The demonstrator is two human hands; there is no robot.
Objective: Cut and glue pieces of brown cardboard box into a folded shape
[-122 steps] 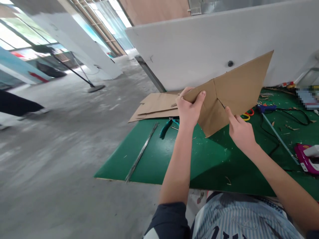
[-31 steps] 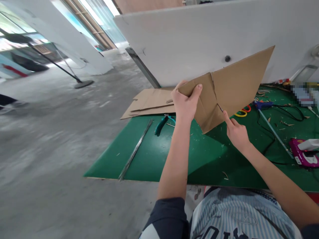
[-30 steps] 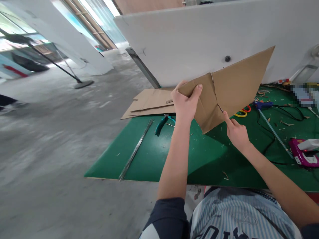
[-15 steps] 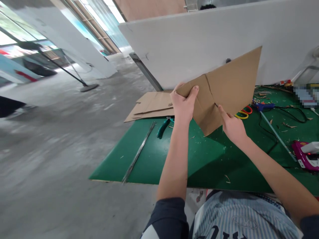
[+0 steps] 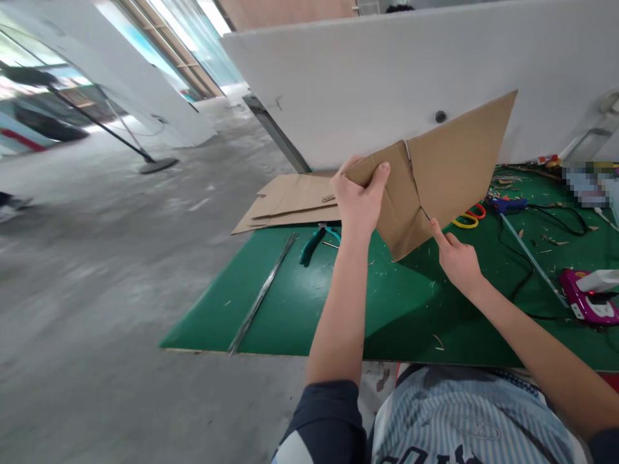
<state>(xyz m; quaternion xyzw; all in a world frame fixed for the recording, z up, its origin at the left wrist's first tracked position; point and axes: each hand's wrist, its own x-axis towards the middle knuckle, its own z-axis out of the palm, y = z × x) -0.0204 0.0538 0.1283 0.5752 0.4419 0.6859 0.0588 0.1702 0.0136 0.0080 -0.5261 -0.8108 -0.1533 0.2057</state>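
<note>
My left hand (image 5: 358,200) grips the left end of a brown cardboard sheet (image 5: 454,161) and holds it tilted above the green mat (image 5: 338,296). A cut line runs down the sheet from its upper edge. My right hand (image 5: 457,258) is closed around a thin blade or knife, mostly hidden, whose tip sits in the lower end of that cut.
Flat cardboard pieces (image 5: 290,200) lie at the mat's far left. Teal pliers (image 5: 314,240), a long metal ruler (image 5: 264,293), yellow-red scissors (image 5: 469,218), a blue glue gun (image 5: 507,204) with black cable, and a pink tool (image 5: 587,299) lie on the mat. A white partition (image 5: 387,77) stands behind.
The cardboard and both hands have shifted only slightly with the camera's sway; my right hand stays at the lower end of the cut.
</note>
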